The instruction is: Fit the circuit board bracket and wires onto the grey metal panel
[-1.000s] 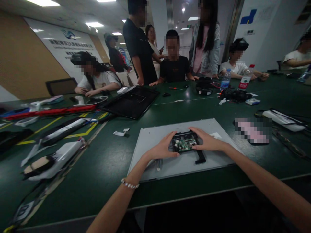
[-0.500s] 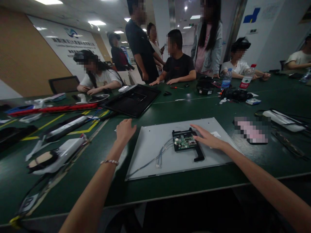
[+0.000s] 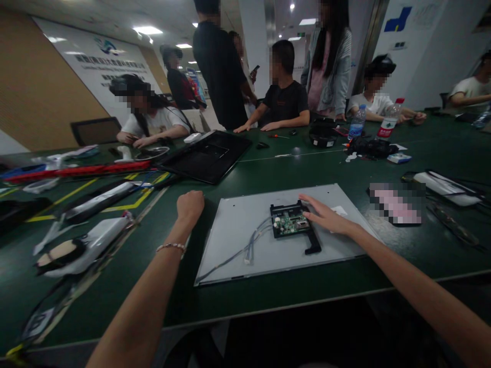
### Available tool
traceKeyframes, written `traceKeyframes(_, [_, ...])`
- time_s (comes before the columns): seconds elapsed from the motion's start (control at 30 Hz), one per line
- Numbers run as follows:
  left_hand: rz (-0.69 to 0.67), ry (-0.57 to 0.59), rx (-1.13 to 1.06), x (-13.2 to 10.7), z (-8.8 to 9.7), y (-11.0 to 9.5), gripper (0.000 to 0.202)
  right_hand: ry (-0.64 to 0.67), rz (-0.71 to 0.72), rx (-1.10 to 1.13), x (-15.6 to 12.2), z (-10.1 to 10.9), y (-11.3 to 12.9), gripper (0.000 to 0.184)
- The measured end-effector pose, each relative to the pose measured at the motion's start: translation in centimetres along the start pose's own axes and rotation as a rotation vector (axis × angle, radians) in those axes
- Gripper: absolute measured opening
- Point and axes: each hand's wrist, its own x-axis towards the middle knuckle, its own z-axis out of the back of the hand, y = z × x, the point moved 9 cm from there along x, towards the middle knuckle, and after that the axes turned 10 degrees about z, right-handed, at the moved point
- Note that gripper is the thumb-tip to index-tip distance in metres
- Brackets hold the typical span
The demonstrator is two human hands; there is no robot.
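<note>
A pale flat display panel (image 3: 230,240) lies on the green table before me. On it rests a black plastic bracket (image 3: 313,245) holding a green circuit board (image 3: 287,223), with thin grey cables (image 3: 251,240) running off to the left. My right hand (image 3: 326,214) is open, its fingers stretched over the bracket's right side; whether they touch it I cannot tell. Left of the panel, my left hand (image 3: 191,208) is closed in a fist on the table. Its curled fingers face away, so anything inside is hidden.
Behind the panel lies a black monitor cover (image 3: 209,158). A phone (image 3: 397,204) is at the right, below two bottles (image 3: 389,120). White wrapped parts (image 3: 92,240) and a red strip (image 3: 76,171) lie at the left. Several people sit or stand beyond the table.
My left hand has curled from loosely bent fingers into a tighter fist. The right hand stays over the bracket. The view has shifted slightly.
</note>
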Motion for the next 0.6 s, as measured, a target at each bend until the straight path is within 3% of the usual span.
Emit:
traceKeyframes(0.13, [-0.138,-0.084,-0.102,-0.9,0.3,-4.3,0.039,-0.01,0.003,0.006,0.0,0.0,0.1,0.067])
traceKeyframes(0.27, [-0.45,-0.055,-0.381,-5.0,0.1,-12.0,0.035,-0.012,0.007,0.006,0.0,0.1,0.5,0.067])
traceKeyframes(0.4, [-0.697,0.006,-0.441,-9.2,-0.9,-18.8,0.03,-0.022,0.015,0.001,0.0,0.2,0.6,0.067])
traceKeyframes(0.5, [-0.756,0.038,-0.409,-10.3,-2.3,-21.3,0.029,-0.026,0.026,-0.002,0.1,0.2,0.6,0.067])
traceKeyframes(0.6, [-0.745,0.075,-0.413,-10.3,-3.4,-22.2,0.028,-0.019,0.035,-0.008,0.2,0.2,0.7,0.067])
